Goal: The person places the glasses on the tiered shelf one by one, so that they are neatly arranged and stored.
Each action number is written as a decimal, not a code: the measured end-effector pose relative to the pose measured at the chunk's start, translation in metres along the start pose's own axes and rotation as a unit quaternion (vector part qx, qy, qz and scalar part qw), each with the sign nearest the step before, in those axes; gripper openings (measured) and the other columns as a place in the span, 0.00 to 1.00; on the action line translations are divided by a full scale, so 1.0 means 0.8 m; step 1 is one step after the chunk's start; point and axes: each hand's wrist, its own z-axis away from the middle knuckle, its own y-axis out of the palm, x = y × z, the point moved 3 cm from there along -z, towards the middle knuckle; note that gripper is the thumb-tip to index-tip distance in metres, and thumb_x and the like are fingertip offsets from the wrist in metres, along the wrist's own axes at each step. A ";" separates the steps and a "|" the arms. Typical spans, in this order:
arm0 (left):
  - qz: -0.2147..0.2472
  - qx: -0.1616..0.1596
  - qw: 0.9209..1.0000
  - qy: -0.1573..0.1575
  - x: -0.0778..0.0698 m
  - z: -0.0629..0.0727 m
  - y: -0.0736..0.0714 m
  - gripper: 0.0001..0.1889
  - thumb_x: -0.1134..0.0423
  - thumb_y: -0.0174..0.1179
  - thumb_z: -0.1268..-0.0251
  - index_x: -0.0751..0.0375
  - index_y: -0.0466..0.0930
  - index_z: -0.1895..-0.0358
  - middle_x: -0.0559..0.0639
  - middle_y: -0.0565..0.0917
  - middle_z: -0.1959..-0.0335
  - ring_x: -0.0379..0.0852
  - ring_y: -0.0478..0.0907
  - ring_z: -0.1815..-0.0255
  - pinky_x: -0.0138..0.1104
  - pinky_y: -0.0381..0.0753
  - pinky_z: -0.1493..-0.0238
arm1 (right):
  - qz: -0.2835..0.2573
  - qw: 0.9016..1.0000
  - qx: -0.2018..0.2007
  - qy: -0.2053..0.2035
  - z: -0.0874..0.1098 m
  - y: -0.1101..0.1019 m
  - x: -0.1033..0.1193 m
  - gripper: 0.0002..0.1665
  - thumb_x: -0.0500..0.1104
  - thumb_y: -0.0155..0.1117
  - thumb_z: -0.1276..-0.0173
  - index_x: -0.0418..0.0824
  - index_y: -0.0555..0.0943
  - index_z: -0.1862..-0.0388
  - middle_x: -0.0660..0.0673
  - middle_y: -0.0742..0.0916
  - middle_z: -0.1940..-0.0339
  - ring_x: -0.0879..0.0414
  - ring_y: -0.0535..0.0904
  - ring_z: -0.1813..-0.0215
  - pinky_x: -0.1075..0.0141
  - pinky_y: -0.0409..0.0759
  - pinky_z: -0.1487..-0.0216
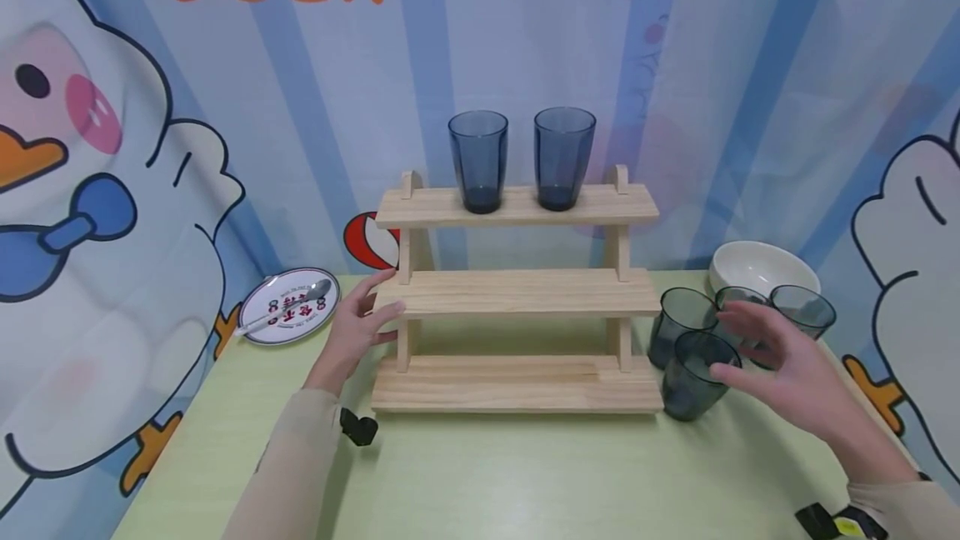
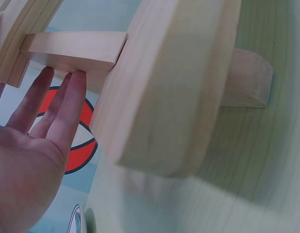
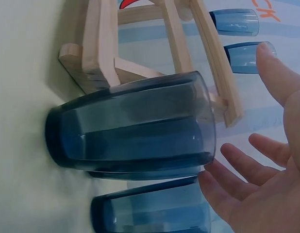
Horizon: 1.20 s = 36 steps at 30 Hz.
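A three-tier wooden shelf (image 1: 517, 292) stands on the table, with two blue-grey glasses (image 1: 478, 161) upright on its top tier. My left hand (image 1: 358, 327) is at the shelf's left side by the middle tier. In the left wrist view, its straight fingers (image 2: 67, 111) touch a wooden upright (image 2: 77, 48). Several similar glasses cluster right of the shelf. My right hand (image 1: 787, 369) reaches over them with spread fingers, close to the rim of the front glass (image 1: 693, 386). In the right wrist view, the fingertips (image 3: 213, 182) are beside the glass rims; contact is unclear.
A white bowl (image 1: 763, 267) sits behind the glasses at the right. To the left of the shelf lies a printed oval plate (image 1: 300, 325) with a spoon (image 1: 285, 307) across it. Behind the light green table (image 1: 517, 482) hangs a blue striped curtain (image 1: 517, 23) with duck drawings.
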 end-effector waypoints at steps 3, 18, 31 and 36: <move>0.000 0.002 1.000 0.005 0.002 0.000 -0.001 0.34 0.58 0.68 0.27 0.41 0.68 0.20 0.62 0.73 0.28 0.63 0.76 0.33 0.56 0.87 0.45 | -0.005 1.000 -0.003 0.000 0.005 0.006 -0.005 0.50 0.46 0.78 0.32 0.38 0.63 0.18 0.33 0.77 0.28 0.77 0.69 0.36 0.88 0.71 0.47; -0.006 0.004 1.000 0.018 0.002 -0.001 -0.003 0.36 0.57 0.69 0.28 0.43 0.67 0.20 0.62 0.73 0.27 0.63 0.77 0.33 0.55 0.88 0.47 | -0.034 0.999 -0.025 0.024 0.016 0.031 -0.023 0.56 0.47 0.82 0.36 0.39 0.60 0.17 0.31 0.77 0.27 0.86 0.64 0.38 0.88 0.71 0.49; -0.005 0.004 1.000 0.011 0.001 0.000 -0.001 0.34 0.57 0.68 0.27 0.40 0.68 0.20 0.63 0.73 0.28 0.64 0.76 0.32 0.56 0.86 0.44 | -0.049 0.992 -0.042 0.107 0.023 0.068 -0.039 0.60 0.50 0.81 0.36 0.36 0.56 0.16 0.27 0.72 0.27 0.31 0.72 0.29 0.88 0.71 0.51; -0.003 0.005 1.000 0.011 0.000 0.001 -0.001 0.34 0.57 0.68 0.27 0.40 0.68 0.20 0.63 0.73 0.28 0.64 0.76 0.32 0.57 0.86 0.44 | -0.047 0.990 -0.054 0.122 0.023 0.074 -0.041 0.59 0.52 0.81 0.36 0.37 0.57 0.16 0.29 0.75 0.29 0.37 0.75 0.34 0.89 0.68 0.54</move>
